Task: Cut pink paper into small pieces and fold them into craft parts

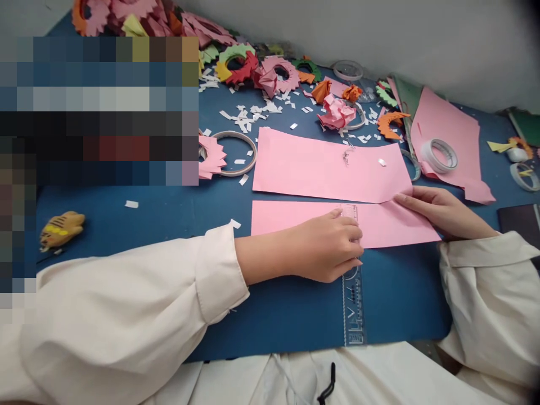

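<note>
My left hand (331, 244) grips a clear plastic ruler (353, 315) with curled fingers. The ruler stands lengthwise towards me, its far end over the near pink paper strip (291, 216) and its near end at the table edge. Behind that strip lies a second, wider pink paper sheet (312, 166), with a narrow gap between them on the left. My right hand (439, 208) pinches pink paper at the right end, thumb on top, where the two pieces meet. The far sheet's right corner curls up there. Whether the fingers hold one piece or both is hidden.
White paper scraps (248, 118) litter the blue table (287, 320). Folded paper rings (280, 73) and crumpled pink paper (337, 112) lie at the back. Tape rolls (439, 156) and more pink paper (451, 124) sit right; a brown-yellow toy (63, 230) lies left. Part of the left is pixelated.
</note>
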`<state>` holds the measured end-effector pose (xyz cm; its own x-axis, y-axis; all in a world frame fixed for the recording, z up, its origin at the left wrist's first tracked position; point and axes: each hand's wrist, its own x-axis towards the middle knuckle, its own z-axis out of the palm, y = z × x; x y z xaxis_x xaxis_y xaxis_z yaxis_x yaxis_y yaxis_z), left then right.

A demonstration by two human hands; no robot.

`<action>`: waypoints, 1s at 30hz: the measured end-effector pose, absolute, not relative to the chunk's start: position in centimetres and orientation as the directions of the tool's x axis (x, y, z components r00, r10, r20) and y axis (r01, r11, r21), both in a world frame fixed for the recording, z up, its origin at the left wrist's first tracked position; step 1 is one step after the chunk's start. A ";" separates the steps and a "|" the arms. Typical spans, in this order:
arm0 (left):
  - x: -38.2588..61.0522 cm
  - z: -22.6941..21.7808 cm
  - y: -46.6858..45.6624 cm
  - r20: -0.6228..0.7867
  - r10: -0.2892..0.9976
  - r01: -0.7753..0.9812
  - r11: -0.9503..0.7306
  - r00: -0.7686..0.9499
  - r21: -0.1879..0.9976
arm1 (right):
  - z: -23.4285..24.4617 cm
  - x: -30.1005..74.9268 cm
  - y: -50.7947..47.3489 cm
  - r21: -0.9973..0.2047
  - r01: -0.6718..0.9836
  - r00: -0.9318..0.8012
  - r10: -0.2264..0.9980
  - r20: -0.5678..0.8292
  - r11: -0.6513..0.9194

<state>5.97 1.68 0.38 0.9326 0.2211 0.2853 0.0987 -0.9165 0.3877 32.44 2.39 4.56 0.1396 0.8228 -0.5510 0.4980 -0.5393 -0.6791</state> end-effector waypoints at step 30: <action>6.0 1.1 0.4 -0.021 0.582 0.561 -0.773 0.813 0.297 | 4.1 33.4 2.0 -0.790 0.569 -0.231 0.877 -0.421 -0.229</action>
<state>6.03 0.37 1.05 0.8126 0.5824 -0.0206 0.5613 -0.7725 0.2969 33.40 1.96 4.06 -0.2314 0.8769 -0.4214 0.5691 -0.2293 -0.7897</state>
